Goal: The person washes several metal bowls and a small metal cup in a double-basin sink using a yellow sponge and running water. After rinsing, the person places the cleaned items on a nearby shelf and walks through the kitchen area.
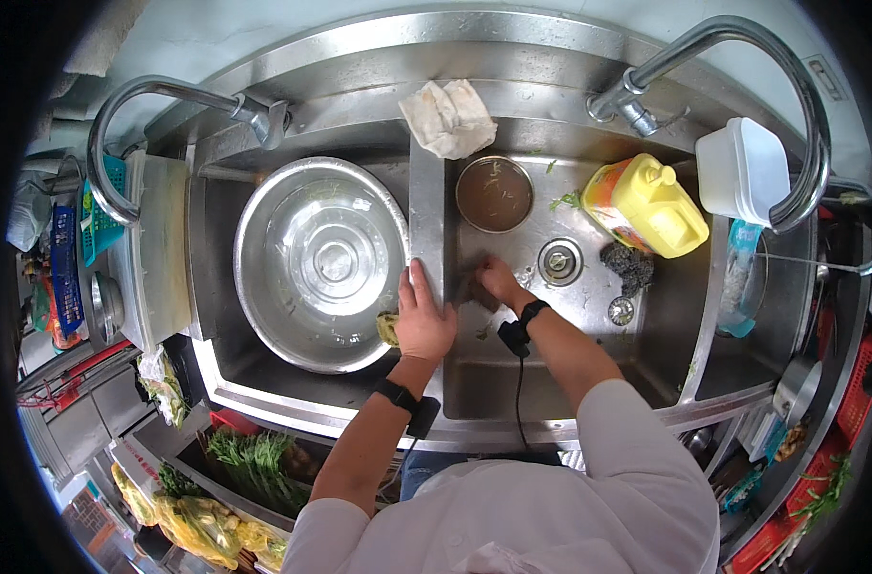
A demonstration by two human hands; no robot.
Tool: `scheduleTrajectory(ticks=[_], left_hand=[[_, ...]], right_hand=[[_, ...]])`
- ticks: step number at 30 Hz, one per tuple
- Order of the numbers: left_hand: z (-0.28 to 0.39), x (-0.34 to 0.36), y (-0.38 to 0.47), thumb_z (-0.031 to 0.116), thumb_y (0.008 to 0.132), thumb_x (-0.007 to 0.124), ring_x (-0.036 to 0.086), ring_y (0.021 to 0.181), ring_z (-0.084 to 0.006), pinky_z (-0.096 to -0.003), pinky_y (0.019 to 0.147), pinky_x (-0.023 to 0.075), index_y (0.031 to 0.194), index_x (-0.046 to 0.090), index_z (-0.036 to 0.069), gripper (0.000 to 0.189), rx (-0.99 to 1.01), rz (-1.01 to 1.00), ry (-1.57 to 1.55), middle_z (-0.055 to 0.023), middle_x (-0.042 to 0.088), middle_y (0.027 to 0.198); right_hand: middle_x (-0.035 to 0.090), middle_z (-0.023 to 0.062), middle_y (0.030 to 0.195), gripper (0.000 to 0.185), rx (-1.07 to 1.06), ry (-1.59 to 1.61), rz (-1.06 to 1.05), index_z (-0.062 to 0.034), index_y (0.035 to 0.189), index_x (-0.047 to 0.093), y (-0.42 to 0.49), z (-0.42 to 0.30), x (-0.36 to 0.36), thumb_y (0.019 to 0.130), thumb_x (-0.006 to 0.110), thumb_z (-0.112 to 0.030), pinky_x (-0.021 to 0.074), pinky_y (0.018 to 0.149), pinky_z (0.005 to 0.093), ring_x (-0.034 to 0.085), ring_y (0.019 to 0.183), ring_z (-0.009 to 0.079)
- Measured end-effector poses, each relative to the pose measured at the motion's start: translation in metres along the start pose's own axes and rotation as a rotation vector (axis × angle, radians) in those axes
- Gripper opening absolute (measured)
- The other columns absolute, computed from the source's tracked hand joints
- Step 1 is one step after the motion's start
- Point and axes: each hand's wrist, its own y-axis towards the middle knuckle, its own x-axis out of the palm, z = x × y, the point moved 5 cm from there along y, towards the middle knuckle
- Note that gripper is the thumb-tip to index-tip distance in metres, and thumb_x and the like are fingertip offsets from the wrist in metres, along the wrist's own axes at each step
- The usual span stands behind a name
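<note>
My left hand (423, 323) lies palm down across the steel divider (427, 208) between two sink basins, thumb apart from the fingers. A yellow-green, rough-looking piece (387, 328) pokes out beside its outer edge, over the rim of a large steel bowl (246, 316) in the left basin. Down in the right basin, my right hand (499, 280) has curled fingers close to the divider wall. A brownish patch (485, 295) shows below them; blur and reflection hide whether it is held. Behind that hand stands a round container of brown liquid (495, 194) with green scraps.
A yellow jug (647, 204), a dark scouring pad (628, 267) and drain strainer (560, 262) occupy the right basin. A folded cloth (450, 118) sits atop the divider. Faucets (759, 36) arch over both sides. White tubs (741, 172) stand right; leafy greens (253, 466) lie lower left.
</note>
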Motion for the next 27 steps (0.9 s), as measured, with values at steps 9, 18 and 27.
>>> scheduleTrajectory(ticks=[9, 18, 27], left_hand=[[0.0, 0.004, 0.0, 0.019, 0.071, 0.067, 0.047, 0.115, -0.0423, -0.0452, 0.086, 0.0478, 0.147, 0.01, 0.009, 0.095, -0.066, -0.033, 0.087, -0.0262, 0.034, 0.136], [0.003, 0.002, -0.001, 0.019, 0.073, 0.063, 0.046, 0.115, -0.0417, -0.0453, 0.083, 0.0498, 0.147, 0.009, 0.01, 0.092, -0.077, -0.045, 0.078, -0.0248, 0.035, 0.135], [0.002, -0.002, -0.005, 0.019, 0.074, 0.062, 0.046, 0.115, -0.0415, -0.046, 0.084, 0.049, 0.146, 0.009, 0.01, 0.09, -0.087, -0.063, 0.058, -0.0247, 0.036, 0.133]], right_hand=[[0.065, 0.0245, 0.086, 0.041, 0.263, 0.521, 0.482, 0.0079, 0.092, 0.063, 0.018, -0.032, -0.041, 0.086, 0.056, -0.032, 0.0477, 0.072, 0.0402, 0.064, 0.083, 0.0309], [0.064, 0.0241, 0.077, 0.031, 0.227, -0.262, 0.629, 0.0008, 0.077, 0.067, -0.067, -0.013, -0.126, 0.073, 0.061, -0.03, 0.0493, 0.071, 0.0474, 0.063, 0.076, 0.0394], [0.066, 0.0127, 0.07, 0.02, 0.22, -0.86, 0.434, -0.0113, 0.067, 0.068, -0.13, -0.035, -0.15, 0.076, 0.057, -0.026, 0.0376, 0.091, 0.0483, 0.063, 0.066, 0.0319]])
